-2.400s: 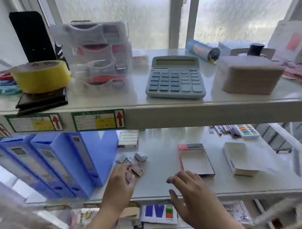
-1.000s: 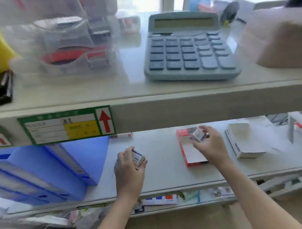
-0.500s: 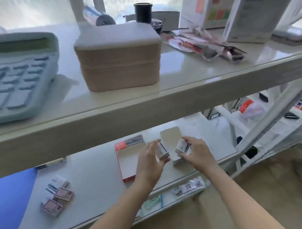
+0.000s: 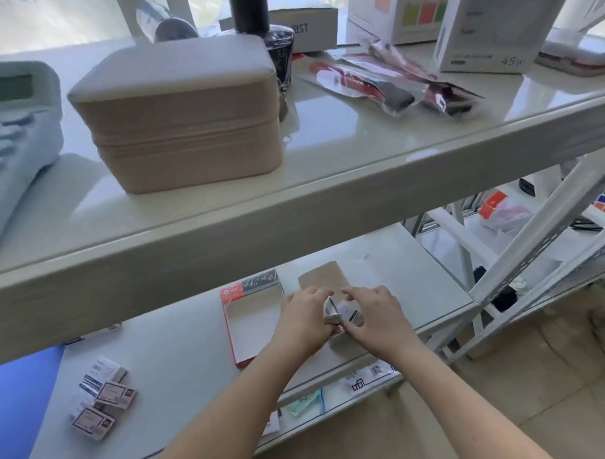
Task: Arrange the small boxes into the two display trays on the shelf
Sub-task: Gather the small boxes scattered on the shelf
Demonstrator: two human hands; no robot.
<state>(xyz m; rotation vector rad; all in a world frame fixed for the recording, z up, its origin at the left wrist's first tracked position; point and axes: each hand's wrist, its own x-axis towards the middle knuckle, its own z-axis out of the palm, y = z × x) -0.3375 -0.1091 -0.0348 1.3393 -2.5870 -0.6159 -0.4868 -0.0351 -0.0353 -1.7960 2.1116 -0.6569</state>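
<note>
A single head-worn wide-angle camera looks forward and down from close range, over the glossy white upper shelf (image 4: pixel 327 180) edge onto the white lower shelf (image 4: pixel 181 347).

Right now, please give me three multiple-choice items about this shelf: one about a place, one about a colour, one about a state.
1. Where do the loose small boxes lie?
A. on the upper shelf
B. on the lower shelf, left of the red-edged tray
C. inside the red-edged tray

2. What colour is the rim of the red-edged tray?
A. red
B. green
C. yellow

3. What are the two hands doing?
A. resting flat on the shelf
B. pressing the calculator
C. holding small boxes at the white tray

Answers:
1 B: the pile sits on the lower shelf, apart from the tray.
2 A: its left wall and near corner are red.
3 C: the left hand and right hand meet around the held boxes over the white tray.
</note>
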